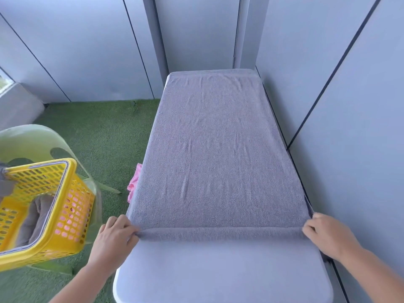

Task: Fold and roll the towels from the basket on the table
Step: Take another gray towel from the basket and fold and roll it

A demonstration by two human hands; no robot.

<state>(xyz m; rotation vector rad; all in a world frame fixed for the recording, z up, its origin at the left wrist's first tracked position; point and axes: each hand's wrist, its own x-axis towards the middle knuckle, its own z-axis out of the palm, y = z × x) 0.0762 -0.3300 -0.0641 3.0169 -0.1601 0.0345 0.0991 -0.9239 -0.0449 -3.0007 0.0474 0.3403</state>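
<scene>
A large grey towel [216,149] lies spread flat along the white table [220,274], covering it from the far end to near the front. Its near edge is turned over into a narrow fold. My left hand [114,238] pinches the near left corner of that fold. At the near right corner, my right hand [325,234] grips the towel in the same way. A yellow basket [72,206] stands to the left on a pale green chair, with a grey towel [36,217] and something pink inside.
A pink cloth [133,182] hangs at the table's left edge, mostly hidden under the towel. Grey wall panels close in behind and right of the table. Green artificial turf [105,136] covers the floor to the left.
</scene>
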